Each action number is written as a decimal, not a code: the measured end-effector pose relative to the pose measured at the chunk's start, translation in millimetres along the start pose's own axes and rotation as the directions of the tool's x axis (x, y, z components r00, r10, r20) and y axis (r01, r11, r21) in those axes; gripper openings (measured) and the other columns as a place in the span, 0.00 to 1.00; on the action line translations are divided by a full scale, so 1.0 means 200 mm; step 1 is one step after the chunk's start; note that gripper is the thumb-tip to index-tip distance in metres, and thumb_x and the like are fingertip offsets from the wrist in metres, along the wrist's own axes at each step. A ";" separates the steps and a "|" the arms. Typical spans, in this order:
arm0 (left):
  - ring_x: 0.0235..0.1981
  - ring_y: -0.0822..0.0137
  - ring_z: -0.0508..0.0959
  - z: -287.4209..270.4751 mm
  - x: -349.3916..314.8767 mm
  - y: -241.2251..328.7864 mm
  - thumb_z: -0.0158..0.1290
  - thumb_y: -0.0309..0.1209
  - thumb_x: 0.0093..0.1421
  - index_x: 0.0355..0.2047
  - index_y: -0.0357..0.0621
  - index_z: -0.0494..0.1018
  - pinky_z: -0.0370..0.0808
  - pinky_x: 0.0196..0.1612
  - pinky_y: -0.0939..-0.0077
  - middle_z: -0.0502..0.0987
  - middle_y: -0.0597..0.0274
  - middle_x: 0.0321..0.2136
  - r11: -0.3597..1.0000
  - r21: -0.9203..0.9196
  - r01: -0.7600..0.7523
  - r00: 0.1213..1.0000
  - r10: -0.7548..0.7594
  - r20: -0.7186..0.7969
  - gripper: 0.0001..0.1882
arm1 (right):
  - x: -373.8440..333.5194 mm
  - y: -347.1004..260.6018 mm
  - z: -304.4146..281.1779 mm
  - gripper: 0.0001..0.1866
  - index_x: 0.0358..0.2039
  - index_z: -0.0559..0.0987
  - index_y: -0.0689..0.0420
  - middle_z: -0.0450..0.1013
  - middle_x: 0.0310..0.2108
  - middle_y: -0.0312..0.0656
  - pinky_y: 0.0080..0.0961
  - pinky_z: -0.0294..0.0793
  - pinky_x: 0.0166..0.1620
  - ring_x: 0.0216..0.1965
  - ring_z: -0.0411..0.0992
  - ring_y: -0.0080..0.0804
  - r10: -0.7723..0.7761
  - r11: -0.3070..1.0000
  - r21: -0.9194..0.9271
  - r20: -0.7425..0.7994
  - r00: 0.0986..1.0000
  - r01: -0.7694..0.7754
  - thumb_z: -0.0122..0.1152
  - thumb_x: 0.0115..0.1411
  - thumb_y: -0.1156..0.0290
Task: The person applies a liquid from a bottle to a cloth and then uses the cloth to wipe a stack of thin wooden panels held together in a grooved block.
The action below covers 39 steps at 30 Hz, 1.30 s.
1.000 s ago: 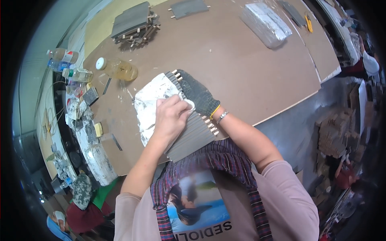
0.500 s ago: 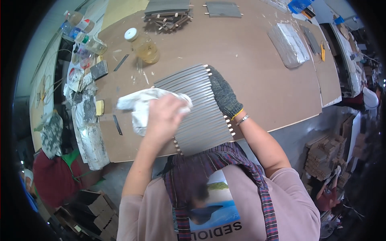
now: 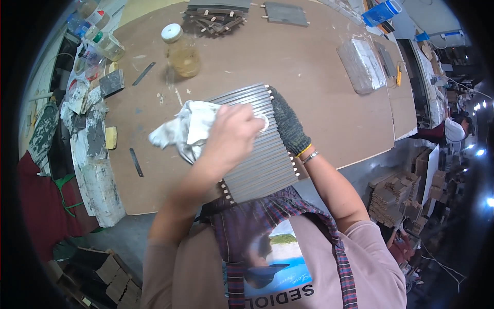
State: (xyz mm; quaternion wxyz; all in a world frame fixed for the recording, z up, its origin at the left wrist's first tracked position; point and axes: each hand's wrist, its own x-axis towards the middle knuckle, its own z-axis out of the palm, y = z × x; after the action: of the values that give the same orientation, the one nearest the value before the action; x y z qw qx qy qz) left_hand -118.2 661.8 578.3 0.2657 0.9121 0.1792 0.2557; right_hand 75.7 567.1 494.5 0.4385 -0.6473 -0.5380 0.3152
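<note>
A grey panel of narrow parallel slats (image 3: 260, 170), with pale wooden pegs sticking out along its sides, lies at the table's front edge, close to my apron. My bare left hand (image 3: 234, 131) is closed round a bunched white cloth (image 3: 198, 123) and presses it on the slats; the cloth's loose end trails left past the panel. My right hand (image 3: 288, 123), in a dark knitted glove with a yellow cuff, holds the panel's right side. Its fingers run along that edge, and its thumb is hidden.
Beyond the panel stands a white-lidded jar (image 3: 182, 57) of yellowish liquid. Similar slatted pieces (image 3: 216, 20) are stacked at the back, near another panel (image 3: 285, 14). A wrapped block (image 3: 362, 67) lies right. Bottles (image 3: 105, 45), a yellow sponge (image 3: 111, 137) and dark strips (image 3: 136, 162) are left.
My left hand has slid the cloth rightward and slightly away from me across the slats. The gloved hand keeps its place on the panel's edge. The whole view has shifted a little.
</note>
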 end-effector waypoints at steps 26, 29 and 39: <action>0.31 0.58 0.70 0.02 0.07 0.11 0.55 0.20 0.47 0.28 0.43 0.75 0.62 0.36 0.63 0.65 0.60 0.25 0.957 0.179 -0.229 0.955 0.185 0.233 0.07 | -0.03 0.04 0.04 0.26 0.69 0.62 0.61 0.61 0.69 0.53 0.35 0.58 0.71 0.69 0.60 0.45 -0.055 0.998 -0.020 -0.095 0.994 0.054 0.43 0.72 0.71; 0.32 0.59 0.70 0.06 0.14 0.15 0.54 0.20 0.47 0.28 0.44 0.75 0.62 0.37 0.64 0.66 0.61 0.26 0.944 0.220 -0.248 0.953 0.196 0.231 0.07 | -0.04 -0.02 0.02 0.26 0.68 0.63 0.61 0.61 0.69 0.53 0.36 0.58 0.71 0.69 0.60 0.46 0.009 0.996 0.092 -0.084 0.996 -0.001 0.45 0.71 0.71; 0.33 0.62 0.71 0.09 0.18 0.17 0.56 0.25 0.47 0.24 0.45 0.74 0.63 0.37 0.65 0.68 0.63 0.28 0.892 0.313 -0.327 0.929 0.243 0.278 0.03 | -0.06 -0.02 0.03 0.25 0.66 0.67 0.60 0.63 0.67 0.53 0.38 0.60 0.69 0.66 0.63 0.47 -0.006 0.997 0.081 -0.121 0.993 0.016 0.45 0.70 0.69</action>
State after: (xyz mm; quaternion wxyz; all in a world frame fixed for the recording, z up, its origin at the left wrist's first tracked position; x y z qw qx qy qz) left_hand -73.8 644.3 598.6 0.0757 0.9847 0.0534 0.1477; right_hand 66.1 557.5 494.2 0.4980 -0.6438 -0.5007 0.2946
